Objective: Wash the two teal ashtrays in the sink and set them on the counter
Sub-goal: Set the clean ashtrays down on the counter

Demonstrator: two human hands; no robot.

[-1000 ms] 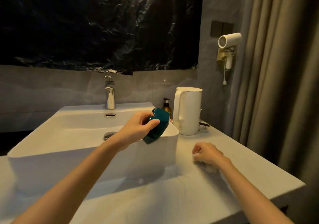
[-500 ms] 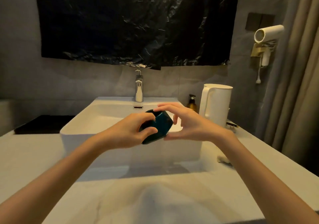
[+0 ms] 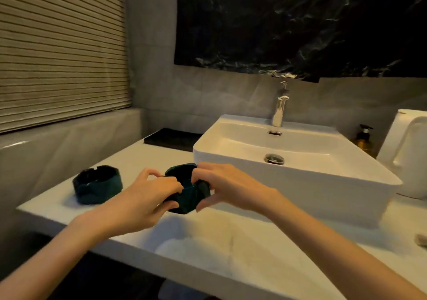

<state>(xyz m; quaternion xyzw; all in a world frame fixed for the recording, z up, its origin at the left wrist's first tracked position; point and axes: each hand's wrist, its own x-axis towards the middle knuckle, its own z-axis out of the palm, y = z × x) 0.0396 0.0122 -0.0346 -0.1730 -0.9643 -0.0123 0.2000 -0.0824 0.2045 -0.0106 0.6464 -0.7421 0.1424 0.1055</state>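
I hold one teal ashtray (image 3: 188,194) in both hands just above the white counter (image 3: 208,249), to the left of the sink (image 3: 298,179). My left hand (image 3: 147,198) grips its near left side, thumb over the rim. My right hand (image 3: 226,187) pinches its right side. The ashtray is tilted, its hollow facing up and away. The second teal ashtray (image 3: 98,184) stands upright on the counter further left, apart from my hands.
A chrome tap (image 3: 280,110) rises behind the basin, whose drain (image 3: 274,158) is open. A white kettle (image 3: 409,154) and an amber pump bottle (image 3: 364,139) stand at the right. A black tray (image 3: 172,139) lies left of the sink. A slatted blind covers the left wall.
The ashtray has travelled from in front of the sink's right side to the counter left of it. My right hand came off the counter and joined the left on it. The view swung left.
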